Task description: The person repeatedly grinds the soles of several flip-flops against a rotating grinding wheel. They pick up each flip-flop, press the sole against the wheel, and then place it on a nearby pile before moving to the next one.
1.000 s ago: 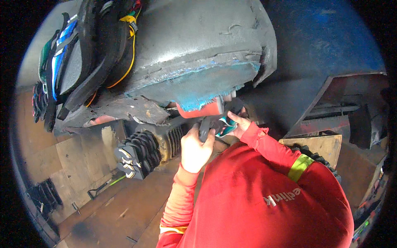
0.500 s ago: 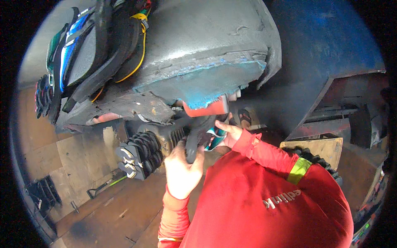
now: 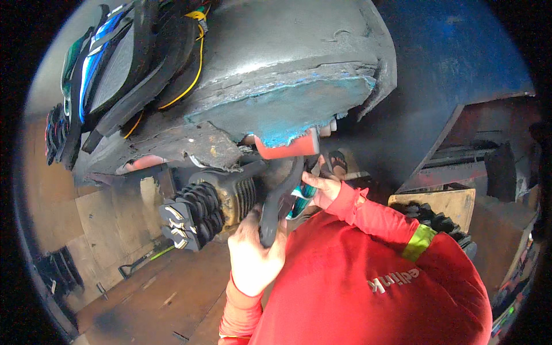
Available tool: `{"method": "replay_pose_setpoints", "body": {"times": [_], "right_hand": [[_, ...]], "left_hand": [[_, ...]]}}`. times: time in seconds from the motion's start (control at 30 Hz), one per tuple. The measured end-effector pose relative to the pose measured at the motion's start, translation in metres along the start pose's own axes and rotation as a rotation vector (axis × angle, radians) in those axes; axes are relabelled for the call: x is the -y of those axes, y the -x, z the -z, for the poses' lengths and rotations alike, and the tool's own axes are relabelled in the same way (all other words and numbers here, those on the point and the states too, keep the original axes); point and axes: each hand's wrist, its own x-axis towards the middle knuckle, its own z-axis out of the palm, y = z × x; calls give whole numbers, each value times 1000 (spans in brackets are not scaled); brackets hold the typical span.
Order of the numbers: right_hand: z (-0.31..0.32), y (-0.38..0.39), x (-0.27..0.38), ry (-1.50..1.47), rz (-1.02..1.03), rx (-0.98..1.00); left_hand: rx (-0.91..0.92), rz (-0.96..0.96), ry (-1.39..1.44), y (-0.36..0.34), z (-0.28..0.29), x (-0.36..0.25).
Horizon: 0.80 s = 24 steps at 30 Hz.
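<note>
Both hands hold a slide sandal (image 3: 280,201) with a thick black sole and a teal strap. My left hand (image 3: 256,256) grips the near end of the sole, thumb on one side and fingers on the other. My right hand (image 3: 323,188) is closed around the strap side, its fingers partly hidden behind the strap. The sole stands on edge, its far end close to an orange-red curved pad (image 3: 287,146) under the machine cover; I cannot tell whether they touch. A frayed teal cloth (image 3: 282,109) hangs over the pad.
Several black sandals and straps (image 3: 138,80) lie on the dusty grey machine cover (image 3: 287,34). Left of my hands are a ribbed motor (image 3: 230,195) and stacked black sandals (image 3: 192,215). A wooden board (image 3: 460,204) with dark sandals stands at right. Another person's sandalled foot (image 3: 338,164) shows beyond.
The sandal has turned so the long side edge of its sole shows more, and its far end sits slightly farther right. Both hands keep their hold. The view has shifted slightly.
</note>
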Motion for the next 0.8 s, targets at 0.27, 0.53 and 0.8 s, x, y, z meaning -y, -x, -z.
{"method": "replay_pose_setpoints", "body": {"times": [0.27,0.53,0.8], "right_hand": [[12,-9,37,77,-38,-2],[-2,5,18,-49,-16,73],[-16,26,2,-38,-5,-64]], "left_hand": [[44,43,63,-26,-33,22],[136,58,46,-2,-5,3],[82,6,44,35,23,-17]]}}
